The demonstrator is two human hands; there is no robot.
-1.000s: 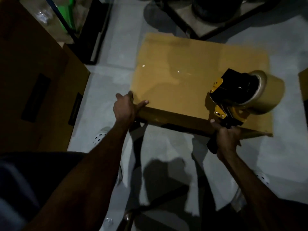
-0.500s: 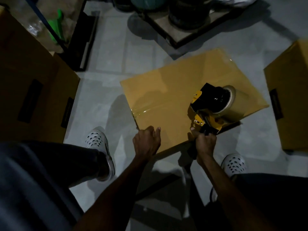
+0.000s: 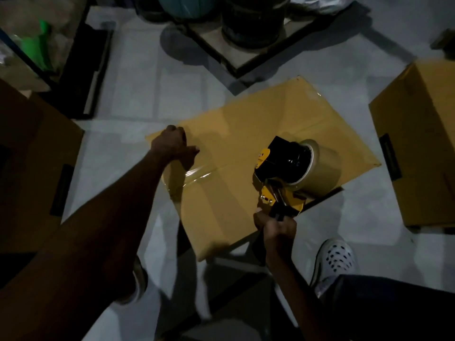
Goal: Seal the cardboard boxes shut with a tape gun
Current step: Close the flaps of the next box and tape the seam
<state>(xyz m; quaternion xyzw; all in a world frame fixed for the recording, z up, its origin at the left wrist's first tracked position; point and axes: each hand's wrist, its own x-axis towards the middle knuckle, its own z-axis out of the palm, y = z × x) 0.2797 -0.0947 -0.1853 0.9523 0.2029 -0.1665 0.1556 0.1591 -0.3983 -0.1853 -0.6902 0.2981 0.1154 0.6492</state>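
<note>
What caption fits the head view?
Left hand steadies the cardboard box while right hand grips the tape gun.

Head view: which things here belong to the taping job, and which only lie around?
For the job:
- middle box, tape already on its seam
- tape gun, gripped by the right hand
- left hand, at the box's far left corner

Lying about:
- box on the right
- box on the left
- dark tubs
- green thing
</note>
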